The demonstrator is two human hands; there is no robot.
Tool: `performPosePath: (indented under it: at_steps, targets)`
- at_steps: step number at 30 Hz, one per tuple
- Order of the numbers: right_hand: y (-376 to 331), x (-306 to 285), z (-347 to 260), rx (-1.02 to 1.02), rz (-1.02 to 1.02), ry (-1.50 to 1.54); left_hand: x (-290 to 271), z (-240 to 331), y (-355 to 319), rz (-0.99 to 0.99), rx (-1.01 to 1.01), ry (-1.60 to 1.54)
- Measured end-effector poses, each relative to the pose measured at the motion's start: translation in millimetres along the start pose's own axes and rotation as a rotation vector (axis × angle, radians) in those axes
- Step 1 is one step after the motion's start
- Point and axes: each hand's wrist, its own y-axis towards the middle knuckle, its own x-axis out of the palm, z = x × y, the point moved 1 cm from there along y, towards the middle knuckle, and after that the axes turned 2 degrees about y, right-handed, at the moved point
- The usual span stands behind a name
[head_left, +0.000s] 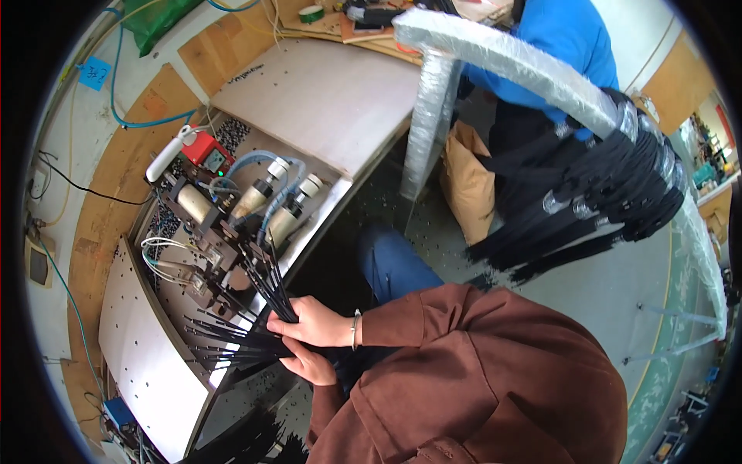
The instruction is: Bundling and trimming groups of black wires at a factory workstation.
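Note:
My right hand [318, 322], with a bracelet at the wrist, is closed around a bundle of thin black cords [272, 290] whose ends fan out up and to the left. Just below it, my left hand [311, 363] is closed on a second bundle of black cords [236, 340], spread toward the left. The two hands nearly touch, at the front edge of the workbench. A small bench machine [232, 224] with metal cylinders, air tubes and a white-handled lever stands right beyond the cord ends.
Small black bits litter the bench [325, 108]. A red box [207, 152] with a green light sits behind the machine. To the right, a plastic-wrapped frame [510, 58] carries hanging bundles of black cords [587, 185]. A paper sack [468, 185] and a person in blue [572, 39] are beyond.

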Motion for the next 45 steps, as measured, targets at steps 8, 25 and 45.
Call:
performPosePath:
  at_steps: [8, 25, 45]
  targets:
    - [-20, -9, 4, -0.13, 0.061, -0.039, -2, -6, -20, 0.058, -0.068, 0.09]
    - [-89, -36, -11, -0.289, 0.194, -0.02, 23, 29, -87, 0.067, 0.091, 0.267]
    - [-109, -29, -26, -0.259, 0.1, -0.144, 18, 36, -102, -0.098, 0.174, 0.09]
